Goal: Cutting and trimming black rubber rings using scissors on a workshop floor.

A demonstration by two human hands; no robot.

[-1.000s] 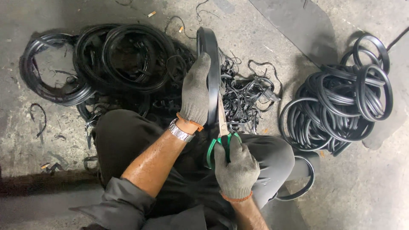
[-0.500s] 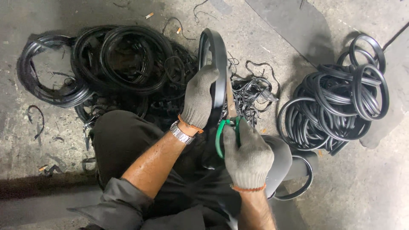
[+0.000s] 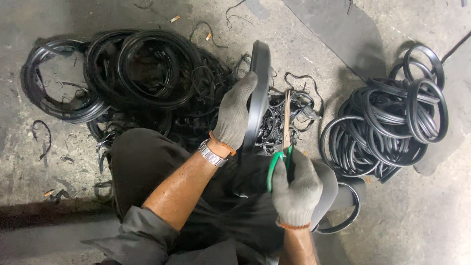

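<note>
on the grey concrete floor (image 3: 343,39), the left hand (image 3: 234,114) grips a black rubber ring (image 3: 260,83) upright; the right hand (image 3: 296,189) clenches green-handled scissors (image 3: 283,147) beside it, trimming its edge. the next cut needs the ring held steady.

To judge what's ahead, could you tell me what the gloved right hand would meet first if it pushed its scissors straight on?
Probably the tangle of thin black rubber trimmings beyond the green-handled scissors in the right hand; depth is unclear.

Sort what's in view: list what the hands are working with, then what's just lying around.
In hand:
left hand gripping the black rubber ring
right hand holding green-handled scissors

Lying about:
pile of rings on the right
heap of rings on the left
tangle of trimmed strips
</note>
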